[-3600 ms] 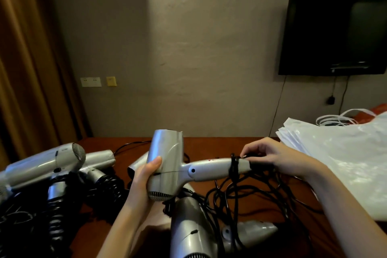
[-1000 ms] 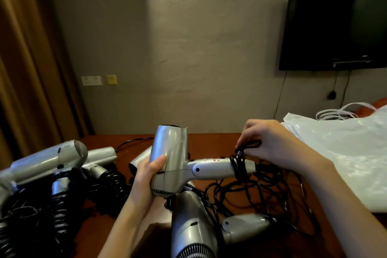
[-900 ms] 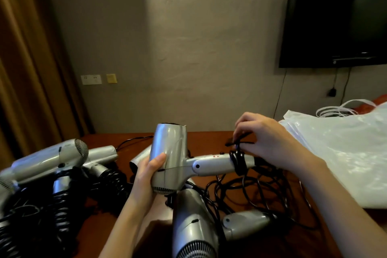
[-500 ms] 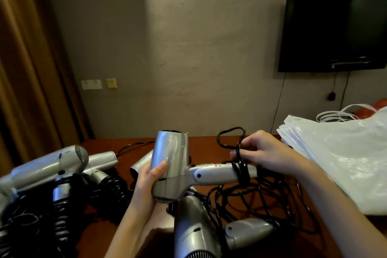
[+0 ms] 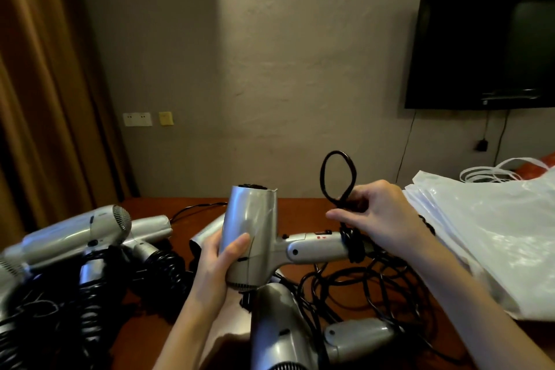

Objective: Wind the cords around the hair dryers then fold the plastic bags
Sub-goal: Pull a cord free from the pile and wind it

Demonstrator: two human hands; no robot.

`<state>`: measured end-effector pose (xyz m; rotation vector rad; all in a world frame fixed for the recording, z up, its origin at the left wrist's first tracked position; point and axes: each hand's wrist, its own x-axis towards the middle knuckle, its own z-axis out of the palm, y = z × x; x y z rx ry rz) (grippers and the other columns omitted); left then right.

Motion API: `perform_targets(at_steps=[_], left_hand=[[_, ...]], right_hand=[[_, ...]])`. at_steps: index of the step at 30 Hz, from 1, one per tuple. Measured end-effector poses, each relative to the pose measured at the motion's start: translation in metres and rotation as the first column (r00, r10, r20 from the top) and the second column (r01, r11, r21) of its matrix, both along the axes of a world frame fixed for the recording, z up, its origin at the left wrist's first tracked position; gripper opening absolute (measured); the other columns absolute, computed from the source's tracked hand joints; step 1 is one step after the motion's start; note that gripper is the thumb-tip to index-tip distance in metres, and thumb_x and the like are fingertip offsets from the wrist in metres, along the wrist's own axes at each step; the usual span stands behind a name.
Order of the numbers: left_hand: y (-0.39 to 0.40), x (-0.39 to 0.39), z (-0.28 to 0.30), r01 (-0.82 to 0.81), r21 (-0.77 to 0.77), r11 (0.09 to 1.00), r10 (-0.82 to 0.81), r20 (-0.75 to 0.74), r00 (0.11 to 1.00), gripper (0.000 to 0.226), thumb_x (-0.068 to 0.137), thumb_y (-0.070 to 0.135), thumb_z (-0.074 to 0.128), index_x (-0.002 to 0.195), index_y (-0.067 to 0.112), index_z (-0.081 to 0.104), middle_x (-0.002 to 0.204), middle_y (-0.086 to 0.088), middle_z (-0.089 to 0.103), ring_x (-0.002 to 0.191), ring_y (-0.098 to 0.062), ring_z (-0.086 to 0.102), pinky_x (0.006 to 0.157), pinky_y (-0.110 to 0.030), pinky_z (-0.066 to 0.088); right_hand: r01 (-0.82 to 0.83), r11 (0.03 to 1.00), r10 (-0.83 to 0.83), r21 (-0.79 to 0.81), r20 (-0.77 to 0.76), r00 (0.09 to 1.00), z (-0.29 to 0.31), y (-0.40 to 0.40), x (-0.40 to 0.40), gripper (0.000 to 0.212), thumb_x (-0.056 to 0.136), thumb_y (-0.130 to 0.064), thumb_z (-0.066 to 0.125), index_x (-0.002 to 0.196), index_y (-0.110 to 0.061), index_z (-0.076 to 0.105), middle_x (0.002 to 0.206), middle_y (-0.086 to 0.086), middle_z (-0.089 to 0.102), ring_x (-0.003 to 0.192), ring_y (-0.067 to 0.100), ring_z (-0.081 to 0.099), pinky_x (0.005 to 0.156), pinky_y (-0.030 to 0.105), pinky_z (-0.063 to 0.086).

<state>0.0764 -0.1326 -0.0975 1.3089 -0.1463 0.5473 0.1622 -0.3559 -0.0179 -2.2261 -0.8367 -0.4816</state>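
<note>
My left hand (image 5: 217, 267) grips the barrel of a silver hair dryer (image 5: 255, 234) held above the table, its handle pointing right. A few turns of its black cord (image 5: 354, 245) sit wound around the end of the handle. My right hand (image 5: 378, 213) pinches the cord just above the handle, and a loop (image 5: 338, 179) of it stands up over my fingers. The loose remainder of the cord (image 5: 369, 288) lies tangled on the table below. A stack of white plastic bags (image 5: 492, 234) lies at the right.
Several silver hair dryers (image 5: 75, 234) with wound black cords are piled at the left. Another dryer (image 5: 288, 333) lies at the near edge under my hands. The brown wooden table (image 5: 300, 210) meets a grey wall; a black TV (image 5: 483, 48) hangs at the upper right.
My right hand has risen from the handle and drawn a loop of cord up above it. The left hand holds the dryer in much the same place.
</note>
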Motion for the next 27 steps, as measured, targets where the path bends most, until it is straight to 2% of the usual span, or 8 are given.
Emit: perform_targets(at_steps=[5,9,11,13,16,21,24,27], left_hand=[[-0.003,0.003,-0.002,-0.147,0.103,0.984,0.146,0.02,0.989,0.056,0.056,0.053,0.073,0.088,0.007,0.068,0.073,-0.009,0.068,0.063,-0.024,0.066,0.05,-0.027,0.05],[-0.002,0.006,-0.003,-0.283,0.044,0.958,0.283,0.009,0.959,0.06,0.059,0.058,0.066,0.092,0.008,0.069,0.071,-0.002,0.07,0.064,-0.014,0.064,0.053,-0.023,0.049],[0.002,0.007,-0.004,-0.328,0.006,0.945,0.328,-0.024,0.945,0.06,0.06,0.06,0.066,0.094,0.01,0.07,0.076,-0.006,0.072,0.07,-0.021,0.067,0.061,-0.033,0.053],[0.004,0.008,-0.006,-0.354,-0.027,0.935,0.352,-0.055,0.934,0.059,0.06,0.061,0.068,0.092,0.012,0.071,0.079,-0.01,0.073,0.073,-0.028,0.068,0.067,-0.043,0.053],[0.003,0.009,-0.007,-0.385,-0.077,0.92,0.377,-0.099,0.921,0.061,0.057,0.062,0.07,0.092,0.012,0.072,0.083,-0.015,0.073,0.076,-0.034,0.068,0.071,-0.05,0.053],[0.0,0.011,-0.007,-0.379,-0.107,0.919,0.364,-0.137,0.921,0.057,0.054,0.062,0.071,0.085,0.015,0.07,0.07,-0.004,0.07,0.067,-0.025,0.067,0.065,-0.046,0.053],[-0.002,0.01,-0.008,-0.393,-0.096,0.915,0.378,-0.139,0.915,0.06,0.053,0.063,0.069,0.088,0.014,0.069,0.069,-0.001,0.07,0.067,-0.023,0.067,0.061,-0.039,0.053],[0.0,0.013,-0.01,-0.42,-0.137,0.897,0.392,-0.19,0.9,0.06,0.051,0.063,0.071,0.087,0.014,0.07,0.075,-0.007,0.07,0.073,-0.028,0.067,0.07,-0.051,0.053]], right_hand=[[0.022,1.0,-0.021,-0.019,0.058,0.998,-0.006,0.012,-0.006,0.015,0.078,-0.032,0.077,0.082,-0.028,0.062,0.076,-0.016,0.061,0.071,-0.005,0.058,0.064,0.009,0.046],[-0.126,0.988,0.129,-0.088,0.023,0.991,-0.002,0.009,-0.009,0.028,0.08,-0.034,0.075,0.104,-0.026,0.061,0.09,-0.014,0.061,0.075,-0.005,0.057,0.064,0.009,0.043],[-0.24,0.968,0.236,-0.072,-0.067,0.97,0.004,0.006,-0.014,0.04,0.078,-0.05,0.072,0.109,-0.028,0.059,0.092,-0.013,0.061,0.072,-0.009,0.055,0.061,0.009,0.041],[-0.301,0.953,0.296,-0.019,-0.143,0.944,0.007,0.005,-0.019,0.045,0.075,-0.072,0.057,0.104,-0.037,0.06,0.086,-0.011,0.063,0.071,-0.002,0.057,0.059,0.015,0.041],[-0.271,0.96,0.277,0.076,-0.103,0.955,0.011,0.002,-0.023,0.042,0.074,-0.079,0.034,0.077,-0.046,0.06,0.079,-0.008,0.064,0.074,0.007,0.058,0.065,0.022,0.041],[-0.213,0.963,0.224,0.166,-0.05,0.973,0.013,0.005,-0.025,0.093,0.065,-0.095,0.011,0.088,-0.023,0.065,0.077,-0.02,0.067,0.078,0.0,0.061,0.071,0.01,0.044],[-0.254,0.92,0.31,0.298,-0.161,0.937,0.01,0.007,-0.02,0.08,0.078,-0.081,0.023,0.088,-0.015,0.066,0.073,-0.019,0.067,0.073,-0.005,0.061,0.068,0.007,0.043],[-0.397,0.906,0.421,0.149,-0.214,0.881,0.005,0.008,-0.018,0.063,0.083,-0.066,0.038,0.085,-0.01,0.066,0.06,-0.008,0.053,0.059,0.003,0.047,0.058,0.015,0.035]])
